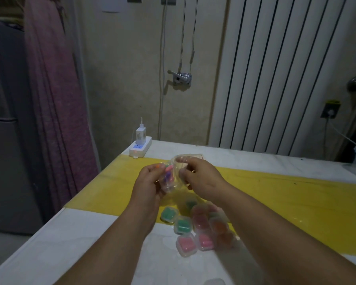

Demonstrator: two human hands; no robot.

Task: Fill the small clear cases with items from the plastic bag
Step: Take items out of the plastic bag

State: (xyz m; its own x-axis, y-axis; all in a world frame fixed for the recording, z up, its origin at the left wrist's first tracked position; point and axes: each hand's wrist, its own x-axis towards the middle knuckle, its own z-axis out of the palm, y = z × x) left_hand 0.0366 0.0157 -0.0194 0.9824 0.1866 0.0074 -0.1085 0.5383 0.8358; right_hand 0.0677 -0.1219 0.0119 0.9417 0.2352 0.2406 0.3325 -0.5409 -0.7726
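Power strip (140,148) at the table's (56,243) far left corner, left hand (147,183) pinching the plastic bag (174,175) of coloured items above the table, right hand (199,177) pinching its open mouth, filled small clear cases (195,227) clustered on the table below the bag.

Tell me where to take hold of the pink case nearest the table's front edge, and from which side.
Take the pink case by its two opposite side walls, coming straight down from above. It lies flat on the white table with its lid up, so only the sides offer a grip. Its right wall looks close against the neighbouring pink case, so pinching front to back is probably easier. Both hands are busy holding the plastic bag.
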